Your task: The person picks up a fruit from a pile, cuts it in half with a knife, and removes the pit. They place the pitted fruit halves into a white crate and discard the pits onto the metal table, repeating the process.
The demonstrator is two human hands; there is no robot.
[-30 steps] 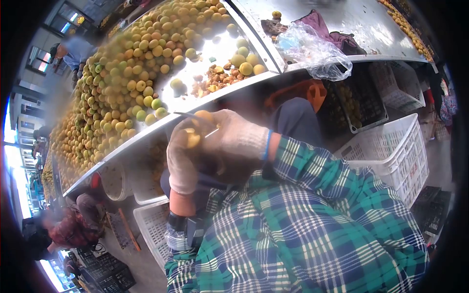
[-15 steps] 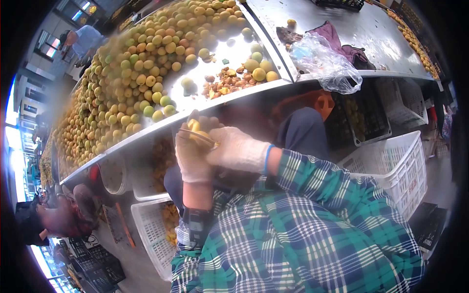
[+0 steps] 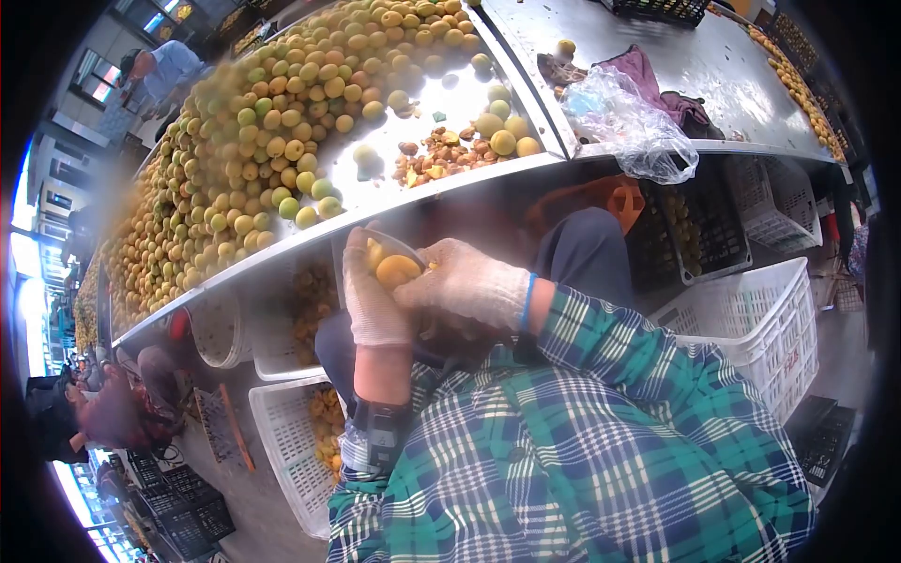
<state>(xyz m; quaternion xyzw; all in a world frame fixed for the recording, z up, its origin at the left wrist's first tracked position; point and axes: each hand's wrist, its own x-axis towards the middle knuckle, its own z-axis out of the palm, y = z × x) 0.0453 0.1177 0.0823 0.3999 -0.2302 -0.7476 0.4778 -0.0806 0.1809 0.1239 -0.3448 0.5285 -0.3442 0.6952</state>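
My gloved left hand is raised over my lap, its fingers curled round a yellow apricot. My gloved right hand meets it from the right, fingers bent and closed against the fruit's edge. A paler yellow piece shows behind the apricot, between thumb and fingers of the left hand. Whether the right fingertips also hold a small tool is hidden. Beyond the hands, a heap of whole apricots covers the metal table. A small pile of brown apricot stones lies near its front edge.
The table's metal edge runs just beyond my hands. A clear plastic bag hangs over it at right. White crates stand right and left of me, and a white bucket under the table. Other people sit at left.
My hands have turned the fruit, so a rounded apricot face now shows where a thin curved edge was. The right hand has shifted slightly right. The view has moved a little.
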